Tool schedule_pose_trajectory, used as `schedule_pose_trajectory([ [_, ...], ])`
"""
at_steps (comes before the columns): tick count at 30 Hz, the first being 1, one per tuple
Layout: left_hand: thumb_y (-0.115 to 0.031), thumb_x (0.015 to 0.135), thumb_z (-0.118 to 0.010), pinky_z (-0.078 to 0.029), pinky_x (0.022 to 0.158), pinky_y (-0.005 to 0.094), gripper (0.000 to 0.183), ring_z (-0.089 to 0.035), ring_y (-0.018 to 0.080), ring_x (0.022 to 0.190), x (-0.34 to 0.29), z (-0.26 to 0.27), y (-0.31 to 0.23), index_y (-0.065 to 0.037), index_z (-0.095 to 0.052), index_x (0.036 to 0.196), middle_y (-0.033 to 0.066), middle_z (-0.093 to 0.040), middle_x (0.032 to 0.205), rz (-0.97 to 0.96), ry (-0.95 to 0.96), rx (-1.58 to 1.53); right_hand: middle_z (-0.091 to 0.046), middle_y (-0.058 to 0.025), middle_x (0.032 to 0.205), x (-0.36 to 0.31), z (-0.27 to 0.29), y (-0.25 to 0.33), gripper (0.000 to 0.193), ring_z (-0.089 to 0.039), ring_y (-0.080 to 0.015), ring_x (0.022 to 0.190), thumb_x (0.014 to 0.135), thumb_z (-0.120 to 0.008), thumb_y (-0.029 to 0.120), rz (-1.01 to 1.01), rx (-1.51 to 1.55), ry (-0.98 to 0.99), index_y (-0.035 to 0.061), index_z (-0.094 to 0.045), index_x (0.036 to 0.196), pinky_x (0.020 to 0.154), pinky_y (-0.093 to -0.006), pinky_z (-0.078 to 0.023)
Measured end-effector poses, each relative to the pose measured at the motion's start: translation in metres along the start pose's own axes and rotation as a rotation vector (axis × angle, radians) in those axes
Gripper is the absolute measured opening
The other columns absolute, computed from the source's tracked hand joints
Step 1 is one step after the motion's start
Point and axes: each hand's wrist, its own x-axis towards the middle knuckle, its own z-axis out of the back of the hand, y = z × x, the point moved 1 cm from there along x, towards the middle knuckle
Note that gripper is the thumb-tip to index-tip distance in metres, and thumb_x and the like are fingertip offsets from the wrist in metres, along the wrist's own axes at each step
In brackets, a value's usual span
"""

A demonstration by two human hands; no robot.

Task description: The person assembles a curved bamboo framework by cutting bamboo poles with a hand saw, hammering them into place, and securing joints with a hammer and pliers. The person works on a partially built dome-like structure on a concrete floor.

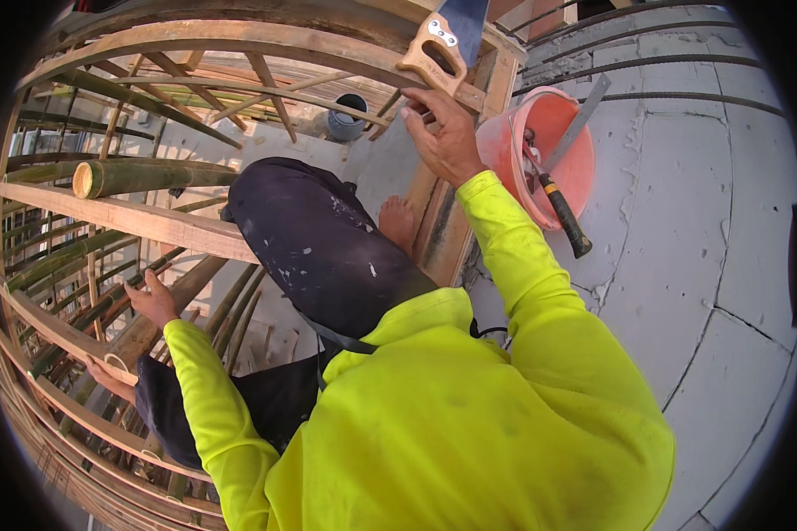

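My right hand (449, 140) is raised beside the wooden handle of a hand saw (432, 55). Its fingers are parted and slightly bent, with nothing seen in them; whether the fingertips touch the timber behind is unclear. The saw lies on the timber frame (496, 80), its blade pointing away. Lower left, my left hand (154, 303) is open above the bamboo poles, thumb and fingers apart. Near it runs a squared timber rail (150, 219), with a thick cut bamboo pole (150, 178) resting across it.
On the concrete block surface (673, 221) at right stands a pink bucket (496, 150) holding a hammer (565, 212) and a metal square (576, 124). Several steel bars (655, 58) cross behind. A dark bucket (346, 124) stands lower down. Gaps separate the bamboo; my bare feet (397, 221) are braced.
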Motion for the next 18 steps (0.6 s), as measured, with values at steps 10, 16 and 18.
schedule_pose_trajectory([
  [10, -0.050, 0.090, -0.068, -0.047, 0.097, 0.0512, 0.086, -0.061, 0.0455, 0.112, -0.004, -0.005, 0.043, 0.012, -0.042, 0.144, 0.0356, -0.059, 0.125, -0.007, -0.035, 0.077, -0.065, -0.0243, 0.120, -0.324, 0.048, -0.126, 0.031, -0.064, -0.0385, 0.111, 0.090, -0.062, 0.018, -1.073, -0.285, 0.210, 0.0006, -0.064, 0.115, 0.094, -0.0442, -0.050],
  [16, -0.047, 0.093, -0.065, -0.043, 0.105, 0.0485, 0.083, -0.054, 0.0469, 0.125, -0.013, 0.053, 0.032, 0.014, -0.040, 0.143, 0.0379, -0.053, 0.135, -0.024, -0.038, 0.137, -0.059, -0.0246, 0.136, -0.413, -0.023, -0.162, 0.054, -0.062, -0.0400, 0.115, 0.088, -0.062, 0.030, -1.209, -0.234, 0.588, 0.0015, -0.058, 0.134, 0.099, -0.0463, -0.048],
  [18, -0.047, 0.095, -0.063, -0.042, 0.107, 0.0476, 0.082, -0.051, 0.0469, 0.129, -0.036, 0.051, 0.007, 0.013, -0.038, 0.144, 0.0386, -0.049, 0.139, -0.002, 0.067, 0.101, -0.056, -0.0219, 0.141, -0.456, -0.034, -0.200, 0.056, -0.058, -0.0402, 0.124, 0.092, -0.060, 0.028, -1.210, -0.076, 0.815, 0.0032, -0.053, 0.141, 0.105, -0.0437, -0.046],
])
